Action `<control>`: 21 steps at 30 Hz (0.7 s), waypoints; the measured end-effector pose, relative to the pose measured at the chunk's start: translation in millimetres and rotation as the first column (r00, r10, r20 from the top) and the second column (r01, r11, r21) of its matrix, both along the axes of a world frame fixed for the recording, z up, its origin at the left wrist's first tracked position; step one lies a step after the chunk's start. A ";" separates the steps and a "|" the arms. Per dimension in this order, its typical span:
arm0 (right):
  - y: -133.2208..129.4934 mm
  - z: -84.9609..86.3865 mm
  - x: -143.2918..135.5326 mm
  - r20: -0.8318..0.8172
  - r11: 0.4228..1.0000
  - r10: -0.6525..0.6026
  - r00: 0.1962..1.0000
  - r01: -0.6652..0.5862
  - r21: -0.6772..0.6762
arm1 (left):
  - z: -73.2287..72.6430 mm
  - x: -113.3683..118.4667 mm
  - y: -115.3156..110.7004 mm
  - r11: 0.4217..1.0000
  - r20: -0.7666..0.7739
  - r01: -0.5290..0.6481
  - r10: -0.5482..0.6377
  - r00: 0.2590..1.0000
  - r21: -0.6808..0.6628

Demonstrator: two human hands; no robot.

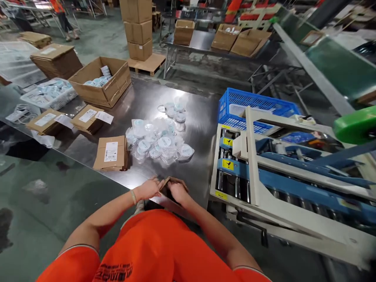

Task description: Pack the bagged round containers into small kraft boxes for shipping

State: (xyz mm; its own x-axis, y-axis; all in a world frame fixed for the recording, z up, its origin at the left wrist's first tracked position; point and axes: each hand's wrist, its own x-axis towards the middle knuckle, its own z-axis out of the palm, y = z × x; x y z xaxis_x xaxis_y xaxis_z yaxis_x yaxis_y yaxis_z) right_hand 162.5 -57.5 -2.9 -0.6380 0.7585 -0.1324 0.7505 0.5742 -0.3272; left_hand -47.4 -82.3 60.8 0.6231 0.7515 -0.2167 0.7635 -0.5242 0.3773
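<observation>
Close to my body, at the front edge of the metal table [199,137], my two hands are on a small brown cardboard box [166,182]. My left hand [149,188] has its fingers closed on the box's left side. My right hand [178,192] reaches to its inner right side with curled fingers, partly hidden by the cardboard. Just beyond lies a heap of round white-and-blue items in clear plastic bags [155,141]. To the left of the heap is a stack of flat cardboard boxes with white labels [111,153].
A large open carton [114,88] and a white basket of bagged items [60,100] stand at the left. More flat labelled boxes [86,117] lie near them. At the right are a roller conveyor machine [252,172] and a blue plastic crate [225,103].
</observation>
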 end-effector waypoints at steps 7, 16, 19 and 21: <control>-1.7 -12.1 16.4 -0.244 0.991 0.065 0.968 -0.034 0.128 | -13.1 4.4 -8.3 0.985 0.244 0.053 -0.092 0.965 0.162; 20.4 29.2 50.8 -0.524 0.971 -0.105 0.845 0.200 0.128 | -12.8 38.0 26.1 0.995 0.249 0.076 -0.059 0.967 -0.062; 44.4 46.1 53.0 -0.357 0.955 -0.265 0.895 0.294 0.028 | -9.7 47.8 35.6 0.989 0.227 -0.039 0.071 0.971 -0.141; 51.2 50.0 50.3 -0.150 0.949 -0.310 0.939 0.297 -0.101 | -10.0 51.5 35.1 0.985 0.220 -0.088 0.119 0.968 -0.148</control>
